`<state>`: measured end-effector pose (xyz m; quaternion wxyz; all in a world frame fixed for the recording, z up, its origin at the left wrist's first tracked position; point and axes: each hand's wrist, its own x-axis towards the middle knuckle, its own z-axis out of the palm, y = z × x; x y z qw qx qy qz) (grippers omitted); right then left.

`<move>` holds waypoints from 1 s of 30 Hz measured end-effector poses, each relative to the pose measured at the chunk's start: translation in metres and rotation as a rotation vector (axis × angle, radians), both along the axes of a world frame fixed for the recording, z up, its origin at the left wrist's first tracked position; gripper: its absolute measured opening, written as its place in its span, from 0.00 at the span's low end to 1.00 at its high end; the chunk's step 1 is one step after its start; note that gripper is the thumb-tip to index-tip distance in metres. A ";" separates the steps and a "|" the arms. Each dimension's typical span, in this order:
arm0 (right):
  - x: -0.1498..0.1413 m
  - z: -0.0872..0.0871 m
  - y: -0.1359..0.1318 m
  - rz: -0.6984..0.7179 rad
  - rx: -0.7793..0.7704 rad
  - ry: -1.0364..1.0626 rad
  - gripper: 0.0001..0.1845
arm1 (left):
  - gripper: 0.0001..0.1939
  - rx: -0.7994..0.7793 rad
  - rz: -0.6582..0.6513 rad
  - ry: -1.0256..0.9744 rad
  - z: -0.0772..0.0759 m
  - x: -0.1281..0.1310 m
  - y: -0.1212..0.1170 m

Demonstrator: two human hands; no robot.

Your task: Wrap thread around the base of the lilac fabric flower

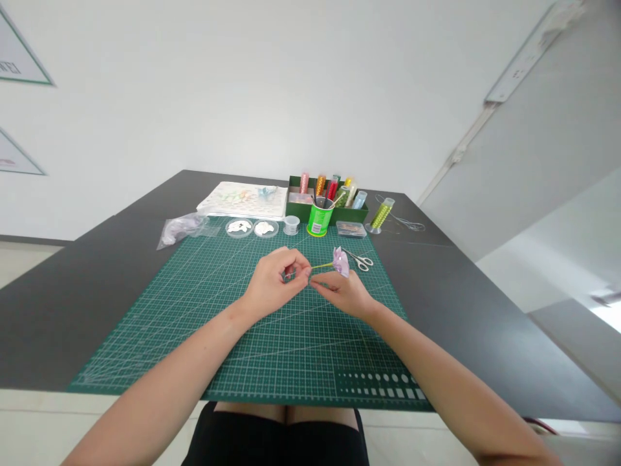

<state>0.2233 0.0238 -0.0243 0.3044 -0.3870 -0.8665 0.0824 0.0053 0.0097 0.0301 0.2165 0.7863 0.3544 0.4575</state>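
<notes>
A small pale purple artificial flower (pixel 341 261) on a thin yellow-green stem points to the right above the cutting mat. My left hand (pixel 277 278) is closed, pinching the end of that stem between thumb and fingers. Just below the bloom, my right hand (pixel 345 291) has its thumb and fingers pressed together, their tips close to the left fingertips. Whatever lies between the right fingertips is too small to make out. White-handled scissors (pixel 362 262) lie on the mat behind the right hand.
The green cutting mat (pixel 194 343) covers the middle of the black table (pixel 466 317). Along the back stand a green can of tools (pixel 319 221), a green box (pixel 299 210) of thread spools, a yellow-green spool (pixel 381 215), dishes of white pieces (pixel 239 227), papers (pixel 233 206) and a plastic bag (pixel 179 228).
</notes>
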 end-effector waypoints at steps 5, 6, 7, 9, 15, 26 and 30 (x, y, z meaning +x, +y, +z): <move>-0.005 0.005 -0.021 0.154 0.312 -0.074 0.14 | 0.07 0.009 0.044 0.022 0.001 -0.002 0.004; -0.005 0.006 -0.027 0.163 0.399 -0.102 0.13 | 0.07 0.011 0.047 0.020 0.002 -0.002 0.005; -0.004 0.008 -0.033 0.173 0.477 -0.132 0.12 | 0.07 0.011 0.050 0.020 0.002 -0.002 0.005; -0.003 0.013 -0.047 0.196 0.597 -0.172 0.09 | 0.07 0.000 0.059 0.033 0.004 -0.001 0.005; 0.001 0.035 -0.092 0.249 0.731 -0.213 0.09 | 0.07 -0.005 0.044 0.112 0.014 -0.006 -0.006; -0.002 0.119 -0.110 0.077 0.910 -0.159 0.08 | 0.06 -0.011 0.049 0.281 0.016 -0.010 -0.024; -0.005 0.144 -0.088 0.036 1.051 -0.160 0.09 | 0.07 0.005 0.010 0.308 0.021 -0.006 -0.021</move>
